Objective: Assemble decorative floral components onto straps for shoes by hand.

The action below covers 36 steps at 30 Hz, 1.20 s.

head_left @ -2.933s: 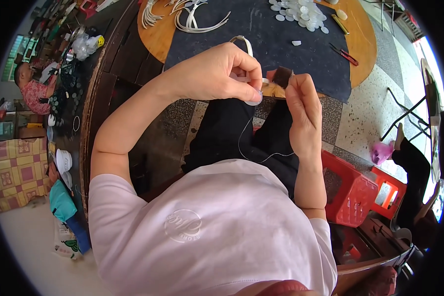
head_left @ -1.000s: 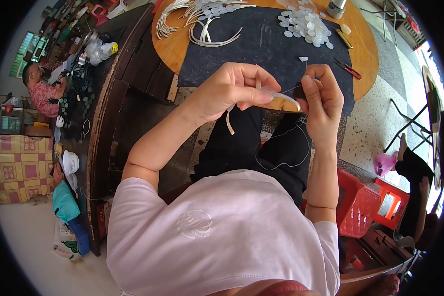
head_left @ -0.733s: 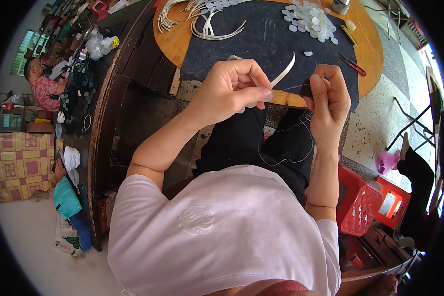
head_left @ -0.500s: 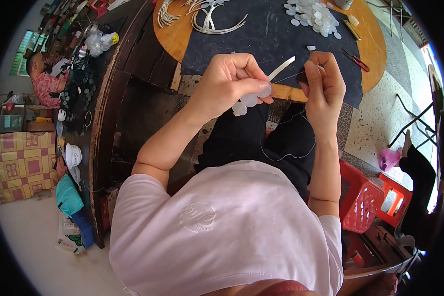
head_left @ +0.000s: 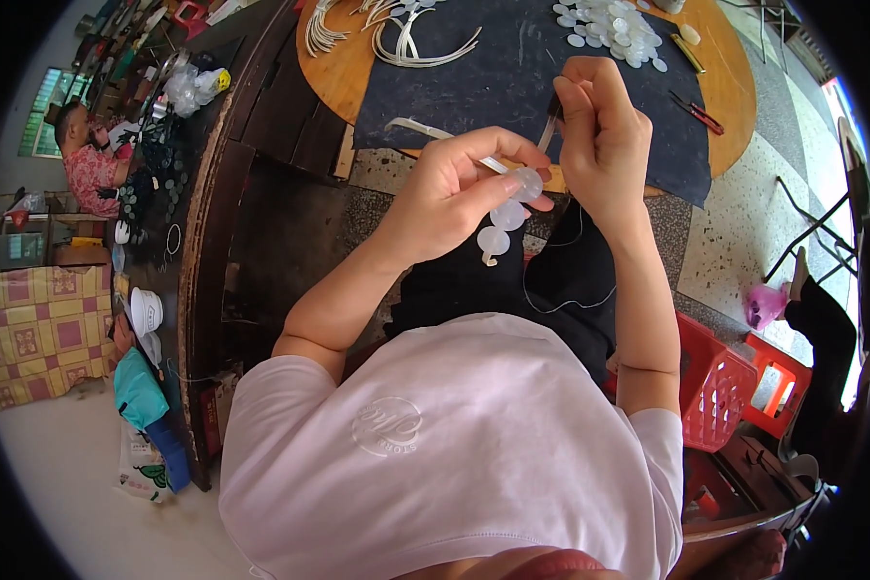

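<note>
The white band [head_left: 454, 143], a thin curved strip with round translucent discs [head_left: 506, 211] fixed along its near end, was held in the air in front of the person's chest, just near of the table's edge. The left hand [head_left: 449, 198] was closed around the band, fingers curled over the strip and thumb pressing on the discs. The right hand [head_left: 604, 145] was raised just to the right of it, fingertips pinched shut on a small dark needle-like tool [head_left: 551, 121], from which a thin thread [head_left: 561, 290] hung down in a loop over the black trousers. Beyond the hands lay a dark mat [head_left: 512, 77] on the round wooden table [head_left: 333, 72]. On the mat's far left lay a bundle of more white bands [head_left: 396, 34], and on its far right a heap of loose discs [head_left: 614, 24]. Red-handled snips [head_left: 694, 111] lay at the mat's right edge. A red plastic basket [head_left: 715, 387] stood on the floor to the right, near the person's elbow.
</note>
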Available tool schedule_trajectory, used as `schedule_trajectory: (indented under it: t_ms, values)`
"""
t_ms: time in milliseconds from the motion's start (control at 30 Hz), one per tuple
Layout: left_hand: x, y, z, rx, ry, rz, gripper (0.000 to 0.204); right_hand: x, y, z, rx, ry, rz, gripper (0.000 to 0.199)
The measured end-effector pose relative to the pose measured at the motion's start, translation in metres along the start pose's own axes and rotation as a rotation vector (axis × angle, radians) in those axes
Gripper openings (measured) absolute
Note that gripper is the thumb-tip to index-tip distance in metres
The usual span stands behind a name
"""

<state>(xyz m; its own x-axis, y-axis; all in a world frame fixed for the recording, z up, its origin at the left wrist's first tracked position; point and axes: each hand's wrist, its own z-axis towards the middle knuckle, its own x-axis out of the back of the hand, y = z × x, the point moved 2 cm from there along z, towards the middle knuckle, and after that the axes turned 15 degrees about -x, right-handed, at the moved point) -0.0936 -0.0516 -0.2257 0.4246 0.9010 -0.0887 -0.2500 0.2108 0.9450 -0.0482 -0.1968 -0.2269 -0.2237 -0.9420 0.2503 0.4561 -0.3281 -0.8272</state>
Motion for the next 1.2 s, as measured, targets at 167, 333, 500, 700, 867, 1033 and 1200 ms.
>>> schedule_trajectory:
  t_ms: [167,333,500,700,867,1033,1200]
  values:
    - [0.001,0.004,-0.002,0.03,-0.02,-0.026,0.023,-0.006,0.0,0.003,0.022,-0.055,-0.005,0.001]
    - [0.008,0.004,-0.002,0.006,-0.052,-0.019,0.026,-0.008,0.002,0.006,-0.018,-0.102,0.034,0.006]
    - [0.008,0.008,-0.002,0.092,-0.01,-0.17,0.026,-0.012,0.002,0.007,-0.004,-0.115,0.041,0.006]
    - [0.003,0.006,-0.007,0.071,0.025,-0.036,0.021,-0.018,-0.001,0.007,0.012,-0.128,0.047,0.003]
    - [0.005,0.004,-0.01,0.038,0.036,-0.06,0.017,-0.018,-0.007,0.008,0.055,-0.162,0.04,0.009]
    - [0.007,0.003,-0.01,0.012,0.04,-0.082,0.018,-0.019,-0.008,0.008,0.067,-0.153,0.035,0.011]
    - [0.008,0.005,-0.007,0.009,0.082,-0.105,0.022,-0.019,-0.004,0.006,0.012,-0.135,0.064,0.003]
